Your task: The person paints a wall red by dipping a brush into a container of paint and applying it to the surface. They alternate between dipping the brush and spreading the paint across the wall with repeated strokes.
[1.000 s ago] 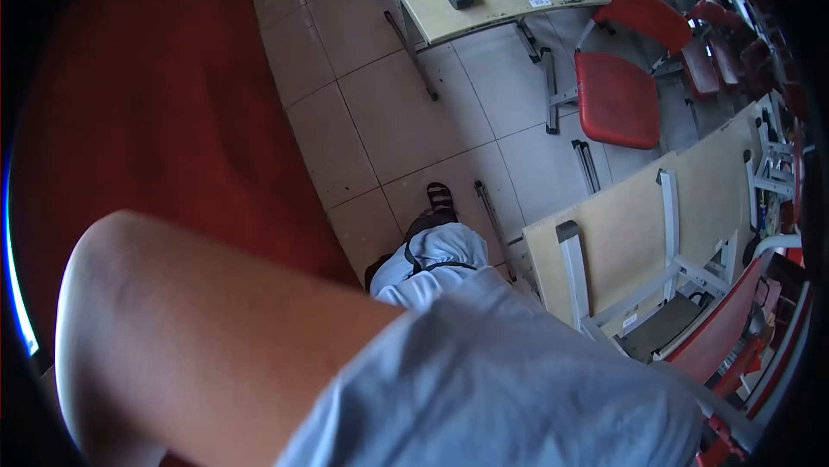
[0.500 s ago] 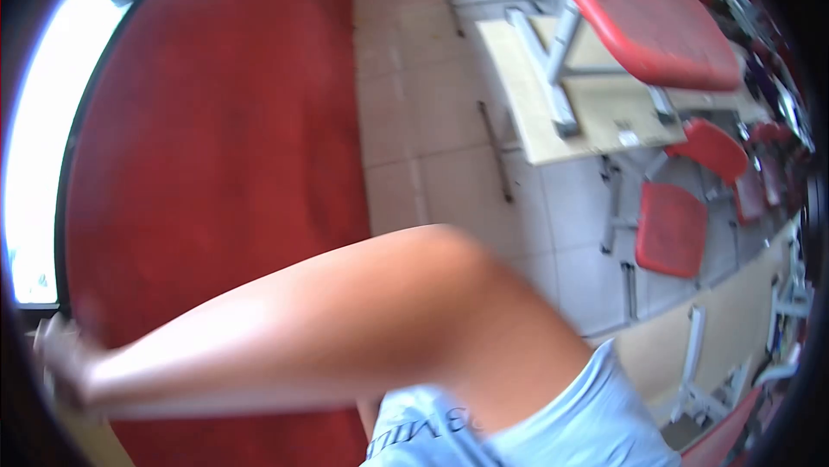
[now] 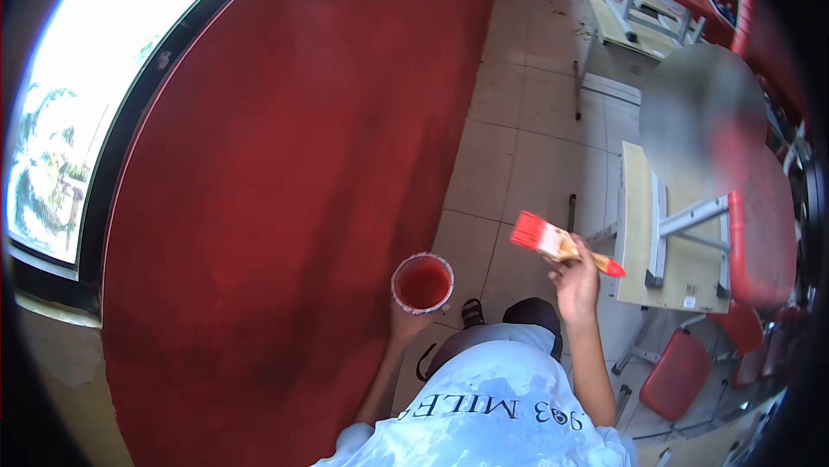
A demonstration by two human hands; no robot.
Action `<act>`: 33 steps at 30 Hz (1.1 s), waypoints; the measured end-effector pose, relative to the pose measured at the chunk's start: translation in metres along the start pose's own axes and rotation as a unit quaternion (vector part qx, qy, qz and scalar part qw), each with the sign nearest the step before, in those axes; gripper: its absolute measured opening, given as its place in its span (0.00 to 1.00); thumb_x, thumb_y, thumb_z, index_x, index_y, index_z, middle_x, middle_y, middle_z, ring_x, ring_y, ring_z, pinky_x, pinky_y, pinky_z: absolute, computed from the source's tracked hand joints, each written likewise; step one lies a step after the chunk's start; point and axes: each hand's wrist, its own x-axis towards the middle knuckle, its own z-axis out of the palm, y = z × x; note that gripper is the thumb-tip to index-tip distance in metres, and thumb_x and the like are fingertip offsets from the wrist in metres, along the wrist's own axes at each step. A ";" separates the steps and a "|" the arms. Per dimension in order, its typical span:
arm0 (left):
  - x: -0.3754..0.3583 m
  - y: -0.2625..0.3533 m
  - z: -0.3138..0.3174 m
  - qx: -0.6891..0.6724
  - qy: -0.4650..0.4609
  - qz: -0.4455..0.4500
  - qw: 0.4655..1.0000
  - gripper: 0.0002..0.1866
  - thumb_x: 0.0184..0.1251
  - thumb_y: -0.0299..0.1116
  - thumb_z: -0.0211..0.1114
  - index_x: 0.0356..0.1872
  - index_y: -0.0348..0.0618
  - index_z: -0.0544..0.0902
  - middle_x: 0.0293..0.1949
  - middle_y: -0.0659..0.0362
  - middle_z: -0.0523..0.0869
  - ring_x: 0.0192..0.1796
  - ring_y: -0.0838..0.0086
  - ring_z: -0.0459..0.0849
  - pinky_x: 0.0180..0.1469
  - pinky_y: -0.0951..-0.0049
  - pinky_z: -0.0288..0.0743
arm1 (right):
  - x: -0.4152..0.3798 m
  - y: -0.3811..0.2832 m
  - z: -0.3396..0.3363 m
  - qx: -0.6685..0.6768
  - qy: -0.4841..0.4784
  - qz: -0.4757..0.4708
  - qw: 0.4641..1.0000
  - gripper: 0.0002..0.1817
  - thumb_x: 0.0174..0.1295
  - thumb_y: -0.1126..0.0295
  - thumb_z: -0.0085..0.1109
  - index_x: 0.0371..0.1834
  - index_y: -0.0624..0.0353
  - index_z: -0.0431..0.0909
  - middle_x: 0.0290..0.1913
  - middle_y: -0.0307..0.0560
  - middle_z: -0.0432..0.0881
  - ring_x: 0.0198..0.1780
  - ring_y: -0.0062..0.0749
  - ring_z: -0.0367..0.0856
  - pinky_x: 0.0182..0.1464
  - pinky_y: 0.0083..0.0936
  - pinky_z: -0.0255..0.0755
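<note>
My left hand (image 3: 411, 324) is closed around a small cup of red paint (image 3: 423, 284), held upright close to the red wall. Red paint shows inside, and the cup's rim is smeared with paint. Most of the left fingers are hidden beneath and behind the cup. To the right, my right hand (image 3: 577, 284) grips a paintbrush (image 3: 561, 247) by its wooden handle. Its bristles are coated red and point up and left, away from the wall. The handle's end is red too.
A red-painted wall (image 3: 285, 156) runs along my left, with a dark-framed window (image 3: 129, 139) beyond it. Tables (image 3: 635, 216) carrying upturned red chairs (image 3: 760, 225) stand on the right. Tiled floor (image 3: 484, 165) lies between. A blurred grey-red patch covers part of the upper right.
My right arm has drawn back from the window's lower corner at the far left to my right side. The cup and brush now show clearly. The view has shifted.
</note>
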 end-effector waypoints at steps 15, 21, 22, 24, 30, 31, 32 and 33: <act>0.133 0.040 0.138 0.044 0.134 -0.016 0.990 0.45 0.31 0.34 0.78 0.56 0.41 0.64 0.53 0.55 0.73 0.57 0.68 0.72 0.59 0.67 0.65 | 0.208 -0.059 -0.073 0.020 0.011 0.078 0.997 0.21 0.61 0.56 0.47 0.55 0.49 0.67 0.47 0.40 0.74 0.40 0.31 0.78 0.30 0.18 0.68; 0.159 0.068 0.188 0.121 0.196 -0.008 0.973 0.44 0.30 0.35 0.79 0.56 0.43 0.65 0.52 0.56 0.74 0.56 0.67 0.73 0.57 0.67 0.68 | 0.299 -0.117 -0.066 -0.023 -0.032 0.111 0.993 0.22 0.61 0.56 0.47 0.57 0.49 0.65 0.50 0.41 0.73 0.41 0.31 0.78 0.31 0.17 0.68; 0.161 0.066 0.196 0.115 0.218 -0.013 0.969 0.44 0.30 0.34 0.79 0.55 0.44 0.66 0.52 0.56 0.75 0.55 0.67 0.74 0.55 0.67 0.69 | 0.313 -0.127 -0.066 -0.034 -0.044 0.116 0.992 0.22 0.61 0.55 0.48 0.57 0.49 0.65 0.50 0.41 0.72 0.43 0.31 0.77 0.32 0.17 0.68; 0.162 0.068 0.205 0.112 0.252 -0.031 0.961 0.44 0.30 0.34 0.79 0.55 0.44 0.66 0.51 0.56 0.76 0.55 0.67 0.75 0.56 0.67 0.69 | 0.338 -0.139 -0.058 -0.043 -0.051 0.119 0.991 0.22 0.60 0.55 0.49 0.57 0.49 0.66 0.50 0.41 0.73 0.44 0.30 0.76 0.32 0.17 0.68; 0.165 0.060 0.224 0.129 0.282 -0.049 0.949 0.45 0.30 0.38 0.79 0.56 0.46 0.64 0.52 0.56 0.75 0.55 0.65 0.74 0.56 0.65 0.69 | 0.383 -0.160 -0.045 -0.036 -0.096 0.117 0.988 0.19 0.62 0.58 0.48 0.55 0.50 0.68 0.46 0.43 0.77 0.43 0.30 0.79 0.32 0.17 0.70; 0.168 0.058 0.227 0.122 0.283 -0.048 0.950 0.45 0.30 0.38 0.79 0.56 0.46 0.64 0.52 0.56 0.75 0.55 0.65 0.74 0.56 0.65 0.69 | 0.388 -0.161 -0.043 -0.033 -0.100 0.121 0.987 0.19 0.62 0.58 0.48 0.55 0.50 0.68 0.46 0.43 0.77 0.42 0.30 0.79 0.32 0.17 0.70; 0.170 0.057 0.229 0.115 0.283 -0.047 0.951 0.45 0.31 0.38 0.79 0.56 0.46 0.64 0.52 0.56 0.75 0.56 0.65 0.74 0.56 0.65 0.69 | 0.391 -0.160 -0.042 -0.030 -0.103 0.124 0.986 0.19 0.62 0.58 0.48 0.54 0.50 0.68 0.46 0.43 0.77 0.42 0.30 0.79 0.32 0.17 0.70; 0.173 0.057 0.231 0.109 0.281 -0.045 0.953 0.45 0.31 0.39 0.79 0.56 0.46 0.64 0.52 0.56 0.74 0.56 0.65 0.74 0.57 0.65 0.69 | 0.392 -0.158 -0.039 -0.025 -0.105 0.127 0.986 0.18 0.62 0.58 0.48 0.54 0.50 0.69 0.46 0.43 0.77 0.42 0.29 0.79 0.31 0.16 0.70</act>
